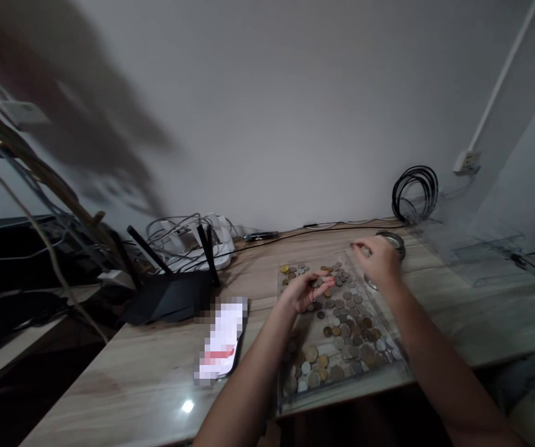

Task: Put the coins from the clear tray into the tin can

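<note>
Coins (311, 354) spread across a clear tray (342, 390)

Left hand (311, 292) — thumb and fingers parted, coin showing between; right hand (382, 259) — fingers bent, grip too blurred to tell.

Got a clear tray (332, 393) of coins (311, 354) at the tabletop's (151, 385) front edge, my left hand (310, 290) loosely curled over it, right hand (380, 259) kinda blurry by a round tin (396, 241). Phone (224, 332) and black router (169, 295) are off toward the left edge.
</note>
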`<state>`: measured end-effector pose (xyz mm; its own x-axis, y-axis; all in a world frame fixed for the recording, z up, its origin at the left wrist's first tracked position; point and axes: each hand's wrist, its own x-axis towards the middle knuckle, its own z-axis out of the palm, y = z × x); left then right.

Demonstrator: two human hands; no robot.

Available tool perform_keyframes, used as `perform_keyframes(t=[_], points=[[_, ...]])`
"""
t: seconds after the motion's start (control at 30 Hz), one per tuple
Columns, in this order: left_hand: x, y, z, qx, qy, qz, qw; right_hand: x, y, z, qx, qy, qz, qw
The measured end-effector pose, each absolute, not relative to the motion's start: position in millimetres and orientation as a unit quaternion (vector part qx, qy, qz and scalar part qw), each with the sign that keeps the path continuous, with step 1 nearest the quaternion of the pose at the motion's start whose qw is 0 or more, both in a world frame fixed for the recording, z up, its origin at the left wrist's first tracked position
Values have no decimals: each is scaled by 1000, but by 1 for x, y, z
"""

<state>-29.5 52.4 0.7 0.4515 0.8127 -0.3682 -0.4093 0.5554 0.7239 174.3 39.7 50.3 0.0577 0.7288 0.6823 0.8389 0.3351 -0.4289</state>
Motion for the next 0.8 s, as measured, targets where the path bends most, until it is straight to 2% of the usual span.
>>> perform_keyframes(t=[0.1, 0.23, 0.5, 0.6, 0.7, 0.8], points=[[-29, 53, 0, 274, 357, 382, 807, 212, 43, 62, -665, -575, -113, 463], [-28, 50, 1, 291, 359, 383, 800, 241, 57, 56, -731, -530, -66, 424], [-28, 52, -1, 314, 352, 380, 796, 242, 56, 58, -720, -552, -127, 400], [-28, 52, -1, 314, 354, 387, 791, 223, 50, 60, -663, -589, -166, 431], [-29, 51, -2, 319, 352, 391, 789, 186, 46, 50, -568, -701, -91, 421], [-29, 51, -2, 319, 341, 402, 788, 146, 46, 28, -489, -807, 48, 327]])
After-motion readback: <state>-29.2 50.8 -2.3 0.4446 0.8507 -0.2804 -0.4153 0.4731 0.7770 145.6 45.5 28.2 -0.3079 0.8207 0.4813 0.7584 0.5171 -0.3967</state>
